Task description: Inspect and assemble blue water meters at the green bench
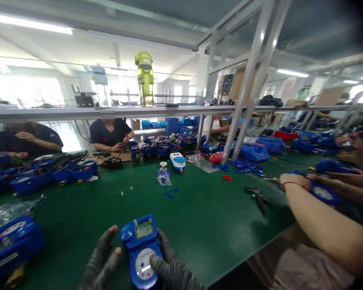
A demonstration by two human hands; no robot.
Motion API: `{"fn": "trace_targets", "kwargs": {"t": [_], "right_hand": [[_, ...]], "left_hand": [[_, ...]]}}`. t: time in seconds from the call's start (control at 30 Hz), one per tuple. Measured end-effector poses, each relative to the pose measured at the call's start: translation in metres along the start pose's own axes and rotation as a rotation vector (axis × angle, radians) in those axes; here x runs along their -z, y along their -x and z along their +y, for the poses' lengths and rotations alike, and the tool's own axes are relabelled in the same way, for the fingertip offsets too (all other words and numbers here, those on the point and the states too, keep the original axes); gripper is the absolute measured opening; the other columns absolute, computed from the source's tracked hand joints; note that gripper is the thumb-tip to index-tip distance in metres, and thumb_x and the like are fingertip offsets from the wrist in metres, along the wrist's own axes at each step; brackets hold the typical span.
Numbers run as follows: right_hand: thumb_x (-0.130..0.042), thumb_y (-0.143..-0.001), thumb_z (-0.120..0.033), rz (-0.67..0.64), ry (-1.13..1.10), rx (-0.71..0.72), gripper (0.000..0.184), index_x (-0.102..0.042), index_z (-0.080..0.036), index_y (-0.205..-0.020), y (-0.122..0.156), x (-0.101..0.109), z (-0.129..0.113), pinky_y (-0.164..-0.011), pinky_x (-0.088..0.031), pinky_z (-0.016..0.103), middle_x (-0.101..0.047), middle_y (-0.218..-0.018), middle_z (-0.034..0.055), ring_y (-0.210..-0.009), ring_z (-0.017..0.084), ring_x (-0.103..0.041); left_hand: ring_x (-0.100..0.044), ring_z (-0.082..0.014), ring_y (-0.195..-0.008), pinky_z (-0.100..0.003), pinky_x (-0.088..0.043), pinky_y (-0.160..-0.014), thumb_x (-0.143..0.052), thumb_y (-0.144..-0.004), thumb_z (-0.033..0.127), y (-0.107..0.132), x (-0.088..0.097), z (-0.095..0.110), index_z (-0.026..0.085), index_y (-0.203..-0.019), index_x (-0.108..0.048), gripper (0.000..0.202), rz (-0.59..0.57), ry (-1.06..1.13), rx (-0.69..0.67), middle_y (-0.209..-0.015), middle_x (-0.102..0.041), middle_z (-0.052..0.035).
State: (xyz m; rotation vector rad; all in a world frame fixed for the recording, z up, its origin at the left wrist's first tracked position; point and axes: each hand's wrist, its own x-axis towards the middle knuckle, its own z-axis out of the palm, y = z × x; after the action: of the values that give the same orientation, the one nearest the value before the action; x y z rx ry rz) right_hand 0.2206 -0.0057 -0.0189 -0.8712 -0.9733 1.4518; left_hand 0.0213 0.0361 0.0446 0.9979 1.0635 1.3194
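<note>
A blue water meter (143,245) with a small grey display and a round white dial is in front of me, low in the head view. My right hand (177,262), in a grey glove with bare fingertips, grips its right side, the thumb over the dial's edge. To the left of the meter is my left hand (104,257), gloved the same way, its fingers spread and apart from the casing. Another blue meter (13,245) with a brass fitting lies at the far left edge.
Across the green table (199,213) sit a white-and-blue meter (178,162), a small plastic bag (163,177), pliers (256,196) and a red ring (226,177). A co-worker's arm (317,209) reaches in at right. Many blue meters (163,148) line the back, below a shelf (175,109).
</note>
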Motion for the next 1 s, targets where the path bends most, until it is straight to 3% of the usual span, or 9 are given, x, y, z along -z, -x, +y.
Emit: {"fn": "trace_targets", "kwargs": {"t": [0.07, 0.17, 0.23, 0.33, 0.4, 0.53, 0.77, 0.87, 1.0], "right_hand": [[-0.068, -0.075, -0.061, 0.046, 0.155, -0.037, 0.086, -0.037, -0.022, -0.145, -0.006, 0.02, -0.003, -0.095, -0.046, 0.045, -0.061, -0.124, 0.0124, -0.114, 0.029, -0.06], [-0.056, -0.086, -0.049, 0.256, 0.544, 0.002, 0.051, -0.057, -0.018, -0.127, -0.034, 0.071, -0.021, -0.087, -0.049, 0.038, -0.067, -0.109, 0.0102, -0.099, 0.023, -0.064], [-0.05, -0.087, -0.034, 0.48, 0.921, 0.091, 0.032, -0.065, -0.015, -0.109, -0.063, 0.109, -0.037, -0.082, -0.05, 0.033, -0.069, -0.1, 0.0095, -0.09, 0.02, -0.065], [-0.048, -0.084, -0.019, 0.575, 1.077, 0.067, 0.027, -0.066, -0.011, -0.103, -0.112, 0.152, -0.05, -0.087, -0.048, 0.029, -0.069, -0.101, 0.0121, -0.094, 0.02, -0.064], [-0.049, -0.084, -0.018, 0.581, 1.142, 0.024, 0.026, -0.068, -0.011, -0.101, -0.137, 0.167, -0.05, -0.088, -0.046, 0.029, -0.07, -0.102, 0.0114, -0.095, 0.019, -0.064], [-0.054, -0.087, -0.022, 0.556, 1.273, -0.038, 0.023, -0.071, -0.013, -0.098, -0.165, 0.171, -0.044, -0.086, -0.045, 0.028, -0.072, -0.1, 0.0095, -0.093, 0.019, -0.065], [-0.059, -0.091, -0.031, 0.5, 1.449, -0.147, 0.018, -0.067, -0.014, -0.091, -0.179, 0.165, -0.046, -0.082, -0.048, 0.033, -0.069, -0.091, 0.0045, -0.083, 0.016, -0.063], [-0.055, -0.092, -0.027, 0.509, 1.524, -0.136, 0.018, -0.068, -0.014, -0.091, -0.175, 0.162, -0.048, -0.081, -0.045, 0.028, -0.069, -0.094, 0.0074, -0.086, 0.016, -0.062], [-0.049, -0.093, -0.023, 0.468, 1.615, -0.044, 0.022, -0.069, -0.015, -0.096, -0.151, 0.152, -0.04, -0.082, -0.041, 0.025, -0.068, -0.102, 0.0104, -0.094, 0.017, -0.06]], "left_hand": [[-0.048, -0.0414, -0.126, -0.057, -0.041, -0.106, -0.088, -0.059, 0.05, 0.007, -0.023, -0.019, 0.029, -0.135, -0.048, 0.088, -0.037, 0.075, 0.085, -0.132, -0.057, -0.0113], [-0.055, -0.0429, -0.117, -0.055, -0.049, -0.097, -0.091, -0.053, 0.05, 0.016, -0.045, -0.035, 0.032, -0.141, -0.039, 0.103, 0.042, 0.204, 0.239, -0.127, -0.06, -0.0125], [-0.055, -0.0427, -0.117, -0.053, -0.048, -0.098, -0.091, -0.053, 0.049, 0.019, -0.047, -0.038, 0.033, -0.14, -0.04, 0.102, 0.06, 0.254, 0.283, -0.128, -0.061, -0.0117], [-0.055, -0.0403, -0.118, -0.05, -0.047, -0.099, -0.089, -0.059, 0.045, 0.019, -0.042, -0.037, 0.036, -0.14, -0.041, 0.094, 0.017, 0.3, 0.292, -0.13, -0.06, -0.0101], [-0.054, -0.0383, -0.12, -0.049, -0.046, -0.1, -0.087, -0.064, 0.043, 0.019, -0.038, -0.038, 0.038, -0.139, -0.041, 0.088, 0.005, 0.283, 0.296, -0.131, -0.059, -0.0088], [-0.053, -0.0381, -0.121, -0.047, -0.048, -0.099, -0.086, -0.065, 0.043, 0.017, -0.037, -0.044, 0.037, -0.14, -0.04, 0.088, 0.014, 0.264, 0.275, -0.133, -0.058, -0.0092], [-0.057, -0.0397, -0.116, -0.05, -0.051, -0.095, -0.086, -0.063, 0.046, 0.012, -0.038, -0.053, 0.032, -0.137, -0.041, 0.088, 0.026, 0.252, 0.217, -0.132, -0.057, -0.0129], [-0.057, -0.0397, -0.115, -0.052, -0.048, -0.099, -0.087, -0.06, 0.047, 0.011, -0.039, -0.055, 0.03, -0.136, -0.042, 0.09, 0.055, 0.229, 0.185, -0.131, -0.058, -0.0131], [-0.055, -0.0397, -0.119, -0.051, -0.05, -0.097, -0.085, -0.064, 0.047, 0.011, -0.035, -0.059, 0.031, -0.138, -0.039, 0.089, 0.032, 0.222, 0.194, -0.133, -0.057, -0.0136]]}}
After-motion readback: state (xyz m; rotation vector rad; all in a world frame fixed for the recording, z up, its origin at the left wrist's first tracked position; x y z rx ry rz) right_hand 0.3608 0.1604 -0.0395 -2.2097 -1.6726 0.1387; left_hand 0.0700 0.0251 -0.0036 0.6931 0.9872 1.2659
